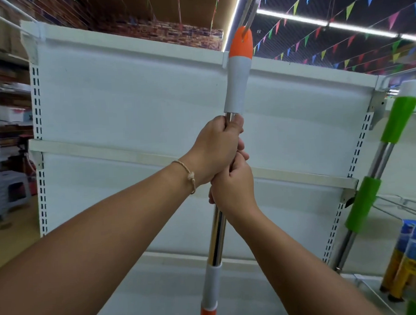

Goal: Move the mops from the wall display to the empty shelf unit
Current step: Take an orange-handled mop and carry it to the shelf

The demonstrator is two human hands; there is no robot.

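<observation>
Tightly gripped, glossy chrome mop pole (217, 234)

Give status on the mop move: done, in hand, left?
Done, apparently: a green-handled mop leans at the right end of the white shelf unit. In hand: left hand and right hand both grip the orange-and-white mop upright before the unit. Left: placing it; the wall display is out of view, so remaining mops cannot be counted.

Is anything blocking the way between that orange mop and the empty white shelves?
Nothing visible. The left hand and right hand both grip the orange mop, and the shelf unit stands right behind it. A green mop leans at the right, off the path.
</observation>
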